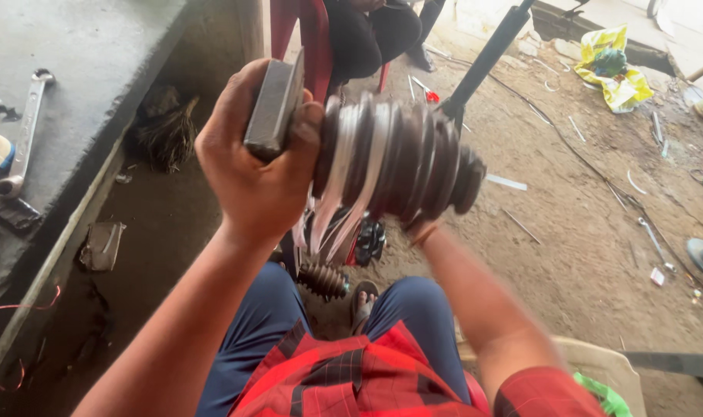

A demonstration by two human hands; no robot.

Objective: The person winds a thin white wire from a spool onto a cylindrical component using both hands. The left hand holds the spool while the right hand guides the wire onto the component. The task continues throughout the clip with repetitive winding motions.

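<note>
Two hands hold one black ribbed rubber boot [394, 158] up at chest height: the left hand [255, 162] is clamped round its wide end, also gripping a flat grey metal block [274, 104]. Its long axis runs rightward, tapering, pleats greasy and streaked; the right hand [422, 230] supports it underneath, grip hidden.

A ribbed black rubber boot [398, 158], glossy with pale streaks of sheen, fills the centre of the frame, with a dull grey metal block [272, 108] at its left. At upper left, a bright metal spanner [25, 131] lies on rough grey concrete [96, 46]; the dirt floor [583, 232] at right looks coarse and matt.
</note>
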